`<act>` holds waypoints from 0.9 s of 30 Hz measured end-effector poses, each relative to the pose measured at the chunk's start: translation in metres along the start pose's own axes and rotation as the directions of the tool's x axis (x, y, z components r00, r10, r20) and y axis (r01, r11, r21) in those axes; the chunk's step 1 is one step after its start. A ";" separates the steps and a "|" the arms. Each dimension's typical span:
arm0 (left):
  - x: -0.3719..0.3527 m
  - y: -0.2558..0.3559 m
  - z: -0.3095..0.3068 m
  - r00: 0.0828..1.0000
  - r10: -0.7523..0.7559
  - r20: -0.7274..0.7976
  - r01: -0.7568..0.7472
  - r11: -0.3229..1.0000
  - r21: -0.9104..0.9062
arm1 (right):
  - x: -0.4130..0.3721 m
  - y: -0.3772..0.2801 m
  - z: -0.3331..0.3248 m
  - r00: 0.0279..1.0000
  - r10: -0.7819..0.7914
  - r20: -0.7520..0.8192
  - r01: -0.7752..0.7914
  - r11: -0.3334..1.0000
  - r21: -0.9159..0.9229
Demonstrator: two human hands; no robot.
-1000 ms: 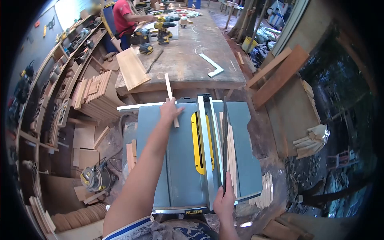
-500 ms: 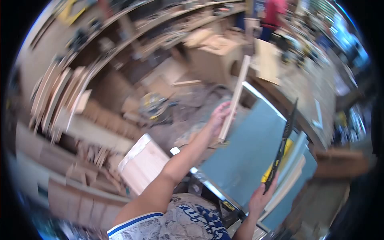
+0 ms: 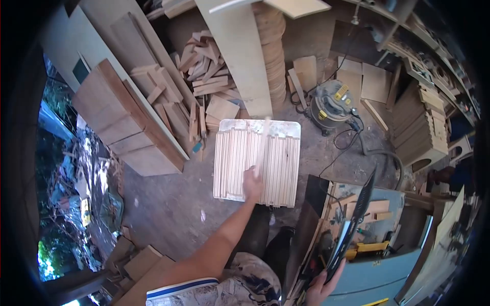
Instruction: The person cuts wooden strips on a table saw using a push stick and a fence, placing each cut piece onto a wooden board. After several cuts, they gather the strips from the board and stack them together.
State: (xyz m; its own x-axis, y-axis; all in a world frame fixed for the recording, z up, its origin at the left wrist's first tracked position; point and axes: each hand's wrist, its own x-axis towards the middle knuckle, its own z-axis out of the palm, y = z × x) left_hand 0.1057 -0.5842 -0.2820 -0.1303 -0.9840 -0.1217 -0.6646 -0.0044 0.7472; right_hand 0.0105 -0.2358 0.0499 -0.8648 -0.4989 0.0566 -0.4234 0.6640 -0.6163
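My left hand (image 3: pixel 251 184), blurred by motion, grips a narrow wooden strip (image 3: pixel 263 145) that points away from me. Below that hand, many similar pale strips (image 3: pixel 232 163) lie side by side on a white-topped stand (image 3: pixel 283 127). Near the lower right, my right hand (image 3: pixel 323 285) has its fingers around the near end of a long black tapered tool (image 3: pixel 354 219), whose exact kind I cannot tell. Under and beside the tool is a blue workbench (image 3: pixel 377 275) with an open compartment holding a yellow tool (image 3: pixel 371 248) and wood offcuts (image 3: pixel 375 208).
A shop vacuum (image 3: pixel 331 107) with a hose stands on the dusty floor beyond the bench. Scrap wood (image 3: pixel 201 64) and leaning boards (image 3: pixel 127 122) fill the left side. Stacked wooden panels (image 3: pixel 418 125) stand at the right. A pencil-like yellow stick (image 3: pixel 376 302) lies on the bench.
My view has swung left from the bench to the stand. My left hand has carried the strip from above the bench to over the stacked strips. The right hand keeps the black tool.
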 end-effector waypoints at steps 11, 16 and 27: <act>0.060 -0.217 0.020 0.969 -0.061 -0.241 0.141 0.933 0.332 | -0.005 -0.022 0.104 0.581 0.707 0.404 -0.802 0.583 0.131; 0.073 -0.233 0.019 0.944 -0.094 -0.317 0.197 0.929 0.312 | 0.001 -0.025 0.124 0.826 0.468 0.312 -0.537 0.822 0.189; 0.129 -0.232 -0.003 0.883 -0.388 -0.265 0.467 0.793 0.392 | 0.002 -0.035 0.123 0.618 0.698 0.363 -0.779 0.607 0.158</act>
State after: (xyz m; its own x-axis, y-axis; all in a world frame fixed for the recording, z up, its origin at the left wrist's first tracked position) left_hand 0.2451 -0.7103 -0.4687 0.3383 -0.9140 -0.2240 -0.8760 -0.3928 0.2798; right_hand 0.0566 -0.3287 -0.0245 -0.7315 -0.0472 -0.6802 0.4591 0.7034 -0.5425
